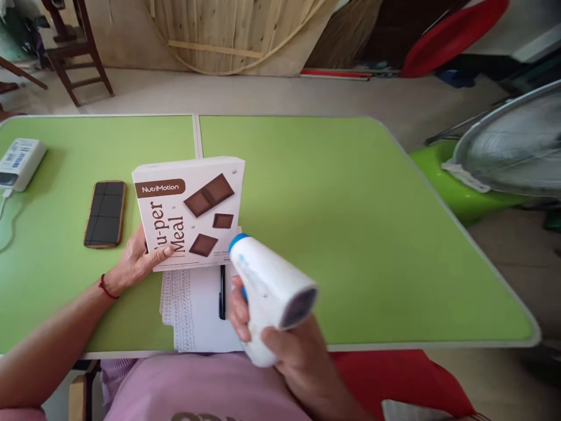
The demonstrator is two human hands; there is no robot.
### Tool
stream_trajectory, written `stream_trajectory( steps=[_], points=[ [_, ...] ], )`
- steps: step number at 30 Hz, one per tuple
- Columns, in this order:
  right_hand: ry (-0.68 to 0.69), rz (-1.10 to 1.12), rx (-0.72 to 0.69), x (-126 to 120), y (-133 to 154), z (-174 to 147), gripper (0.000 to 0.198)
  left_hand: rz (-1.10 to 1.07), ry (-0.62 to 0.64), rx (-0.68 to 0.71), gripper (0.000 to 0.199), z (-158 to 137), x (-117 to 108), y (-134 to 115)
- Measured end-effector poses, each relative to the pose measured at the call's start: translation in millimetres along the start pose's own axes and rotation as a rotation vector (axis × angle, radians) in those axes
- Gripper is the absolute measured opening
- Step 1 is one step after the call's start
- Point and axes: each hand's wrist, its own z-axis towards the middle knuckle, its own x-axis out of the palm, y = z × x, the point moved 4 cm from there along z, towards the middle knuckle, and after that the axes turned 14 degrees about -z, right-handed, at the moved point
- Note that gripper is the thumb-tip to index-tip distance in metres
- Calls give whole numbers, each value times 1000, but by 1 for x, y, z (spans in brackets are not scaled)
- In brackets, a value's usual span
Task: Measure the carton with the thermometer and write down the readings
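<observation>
Your left hand [139, 257] clamps the NutriMotion box [193, 213], left of centre, by its lower-left corner; it's likely light, stiff, dentable, best held by the sides; your right hand [298, 354] grips the white handheld device [269, 283], lower centre, probably hard, smooth plastic.

Green pale-edged worktop [372, 234], dark-screened phone [105, 214], white device [33, 156] with plugged-in white cable [5, 200], paper sheets [204, 313] along near edge

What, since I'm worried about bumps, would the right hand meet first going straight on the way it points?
Likely the NutriMotion box, the blue tip of the held white device leading; depth between them is unclear.
</observation>
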Motion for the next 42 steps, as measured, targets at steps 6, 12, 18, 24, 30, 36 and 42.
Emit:
stream_trajectory(
  steps=[6, 12, 18, 24, 30, 36, 42],
  points=[
    [87, 63, 109, 28, -19, 19, 26, -137, 92, -52, 54, 2, 6, -7],
    [54, 60, 89, 30, -23, 25, 31, -47, 121, -24, 53, 4, 2, 2],
    [84, 95, 129, 36, -26, 28, 34, -56, 108, -19, 49, 5, 4, -5],
    [80, 57, 118, 36, -28, 28, 34, -39, 107, -19, 43, 6, 7, -13],
    [87, 83, 97, 37, -28, 27, 32, -7, 97, -10, 44, 6, 7, -13],
    [78, 74, 122, 37, -34, 26, 34, -37, 111, -1, 42, 6, 8, -14],
    [71, 96, 137, 37, -37, 26, 33, -22, 109, -4, 47, 5, 6, -9]
  ],
)
